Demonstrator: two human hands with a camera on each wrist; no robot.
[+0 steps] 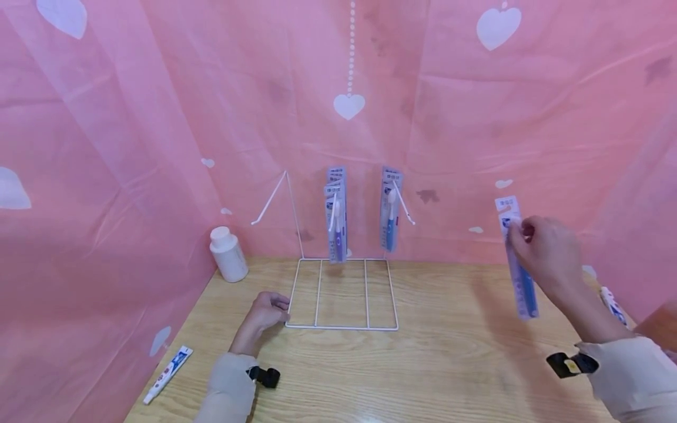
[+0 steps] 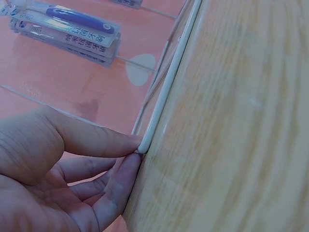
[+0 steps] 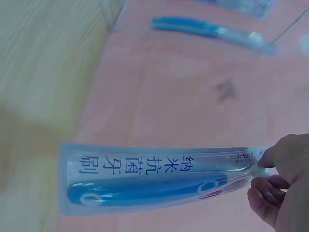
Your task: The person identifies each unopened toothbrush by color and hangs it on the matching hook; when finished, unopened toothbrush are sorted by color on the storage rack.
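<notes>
My right hand (image 1: 550, 252) pinches a packaged toothbrush (image 1: 523, 294) near its upper end, off to the right of the rack. Through the clear pack, a blue handle (image 3: 145, 191) shows in the right wrist view. A white wire rack (image 1: 341, 328) stands on the table, and my left hand (image 1: 268, 311) pinches its front left corner (image 2: 143, 147) between thumb and finger. Several packs with a purple toothbrush (image 1: 339, 238) in front hang on the middle hook. Blue toothbrush packs (image 1: 390, 232) hang from the right hook, while the left hook (image 1: 268, 200) is bare.
A white bottle (image 1: 230, 258) stands behind and left of the rack. One toothpaste tube (image 1: 168, 374) lies at the table's left edge, another tube (image 1: 613, 305) at the far right. A pink curtain (image 1: 349, 53) hangs behind the wooden table (image 1: 423, 376). Part of another person's arm may show at right.
</notes>
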